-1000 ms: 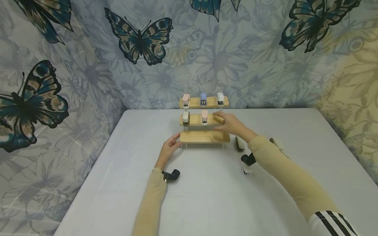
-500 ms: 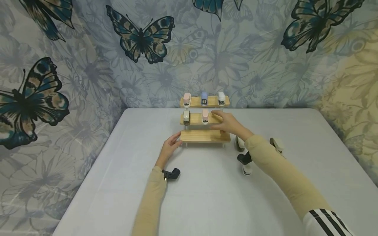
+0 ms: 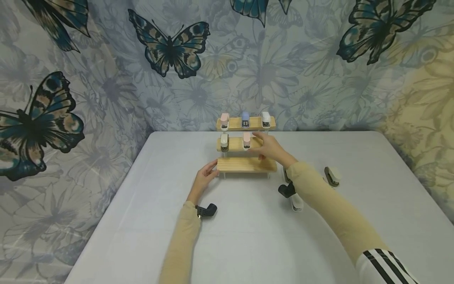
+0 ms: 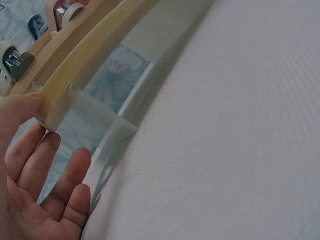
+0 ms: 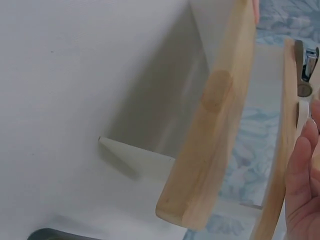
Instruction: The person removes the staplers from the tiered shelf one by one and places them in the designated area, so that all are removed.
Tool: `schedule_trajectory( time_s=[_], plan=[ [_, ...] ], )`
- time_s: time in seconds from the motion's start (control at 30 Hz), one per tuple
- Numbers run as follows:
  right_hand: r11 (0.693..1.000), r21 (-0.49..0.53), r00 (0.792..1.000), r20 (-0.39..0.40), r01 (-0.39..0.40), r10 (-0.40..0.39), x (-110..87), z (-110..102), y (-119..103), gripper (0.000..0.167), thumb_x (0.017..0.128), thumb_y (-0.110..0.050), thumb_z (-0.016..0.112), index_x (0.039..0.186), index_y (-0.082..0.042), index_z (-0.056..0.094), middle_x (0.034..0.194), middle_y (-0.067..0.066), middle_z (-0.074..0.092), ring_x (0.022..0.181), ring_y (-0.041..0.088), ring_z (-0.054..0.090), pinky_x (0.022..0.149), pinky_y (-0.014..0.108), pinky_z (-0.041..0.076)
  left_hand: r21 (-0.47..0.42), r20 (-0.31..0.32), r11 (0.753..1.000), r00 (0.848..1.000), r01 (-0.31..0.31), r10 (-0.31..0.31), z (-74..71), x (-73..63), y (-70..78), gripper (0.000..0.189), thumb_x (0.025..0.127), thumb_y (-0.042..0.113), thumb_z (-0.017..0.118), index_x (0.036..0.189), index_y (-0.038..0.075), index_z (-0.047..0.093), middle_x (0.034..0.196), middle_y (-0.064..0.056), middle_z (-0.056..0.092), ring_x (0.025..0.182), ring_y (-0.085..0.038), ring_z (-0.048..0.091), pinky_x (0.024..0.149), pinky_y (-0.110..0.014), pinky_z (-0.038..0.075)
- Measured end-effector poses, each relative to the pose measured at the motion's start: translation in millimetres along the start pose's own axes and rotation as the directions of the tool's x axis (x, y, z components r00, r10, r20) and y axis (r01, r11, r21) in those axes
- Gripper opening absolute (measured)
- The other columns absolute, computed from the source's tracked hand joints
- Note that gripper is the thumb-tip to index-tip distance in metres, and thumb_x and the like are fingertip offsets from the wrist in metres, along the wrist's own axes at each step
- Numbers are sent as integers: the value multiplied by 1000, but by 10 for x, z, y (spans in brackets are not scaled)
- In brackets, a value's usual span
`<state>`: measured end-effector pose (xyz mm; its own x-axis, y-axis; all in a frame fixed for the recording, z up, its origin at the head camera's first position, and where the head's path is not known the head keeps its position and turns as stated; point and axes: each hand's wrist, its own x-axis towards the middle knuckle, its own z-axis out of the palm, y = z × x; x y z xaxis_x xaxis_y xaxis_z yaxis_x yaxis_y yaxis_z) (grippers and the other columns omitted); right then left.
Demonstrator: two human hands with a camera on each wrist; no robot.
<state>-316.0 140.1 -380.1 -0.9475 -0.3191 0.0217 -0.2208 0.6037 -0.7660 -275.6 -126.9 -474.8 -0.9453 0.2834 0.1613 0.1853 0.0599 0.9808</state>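
Observation:
A three-tier wooden display stand (image 3: 244, 165) bears mini staplers on its upper two tiers. My left hand (image 3: 204, 179) grips the left end of the lowest tier, thumb on top and fingertips beneath; its other fingers hang free in the left wrist view. On the middle tier sit a cream stapler (image 3: 224, 142) and a pink stapler (image 3: 246, 140). My right hand (image 3: 271, 150) reaches over the right of that tier, thumb and forefinger spread apart right at the pink stapler's side. Fingertips (image 5: 310, 131) come close to a stapler's white base (image 5: 302, 112) in the right wrist view.
Pink (image 3: 224, 120), blue (image 3: 245, 119) and white (image 3: 265, 119) staplers stand along the top tier. On the white table (image 3: 244, 244) at right lie a cream-and-dark stapler (image 3: 332, 176), a white stapler (image 3: 297, 203) and one partly hidden by my right sleeve. A butterfly-patterned cloth hangs behind.
My right hand has moved left along the middle tier toward the pink stapler, its thumb and forefinger drawing somewhat nearer each other. The left hand stays on the stand.

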Motion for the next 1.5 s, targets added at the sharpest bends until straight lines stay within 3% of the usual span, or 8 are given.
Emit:
schedule_trajectory(
  time_s=[0.13, 0.33, 0.77, 1.1, 1.33, 1.5],
  plan=[
    [1000, 1, 1000, -1, -13, 13, 16, -11, -14, 76, 79, -26, 70, 138, 0, 28, 134, 25, 34, 49, 22, 58, 50, 31, 51, -16, -9, 1000, 1000, -8, 8, 3, 31, -60, 46, 87, 6, 58, 128, -7, 41, 133, -20, 38, 115, -33, 43, 88, -32, 42],
    [1000, 16, 1000, -1, -7, 7, 74, 6, -15, 76, 79, -23, 70, 138, 0, 28, 137, 23, 32, 48, 23, 58, 49, 31, 51, -16, -47, 1000, 999, 26, -26, -12, 85, -257, 48, 86, 13, 61, 129, 0, 45, 133, -11, 43, 114, -24, 46, 88, -30, 42],
    [997, 44, 997, -45, 66, -64, 111, 71, 35, 67, 79, -21, 70, 133, 2, 36, 131, 24, 40, 43, 19, 56, 45, 30, 50, -23, -49, 1000, 999, 10, -11, -9, 70, -323, 49, 85, 14, 62, 129, -1, 45, 132, -12, 43, 114, -25, 46, 88, -30, 42],
    [997, 40, 996, -65, 71, -68, 135, 75, 30, 63, 78, -17, 71, 130, 1, 40, 129, 21, 43, 47, 20, 58, 46, 30, 50, -4, -47, 1000, 999, 24, -25, -14, 74, -268, 48, 86, 15, 62, 129, 0, 45, 132, -11, 44, 105, -23, 52, 85, -30, 44],
    [994, 62, 995, -54, 88, -85, 127, 72, 24, 62, 79, -14, 70, 131, 2, 39, 130, 22, 42, 52, 23, 60, 51, 33, 52, -13, -11, 1000, 1000, -4, 4, 17, 5, -40, 46, 88, 6, 57, 129, -8, 40, 134, -20, 37, 115, -33, 43, 89, -32, 41],
    [993, 95, 996, -54, 74, -69, 111, 61, 22, 62, 78, -12, 71, 131, 1, 41, 131, 21, 41, 53, 24, 60, 53, 34, 52, -17, -26, 1000, 1000, 2, -2, 7, 28, -107, 46, 87, 8, 59, 128, -5, 43, 133, -17, 40, 113, -30, 46, 88, -31, 42]
  ],
)
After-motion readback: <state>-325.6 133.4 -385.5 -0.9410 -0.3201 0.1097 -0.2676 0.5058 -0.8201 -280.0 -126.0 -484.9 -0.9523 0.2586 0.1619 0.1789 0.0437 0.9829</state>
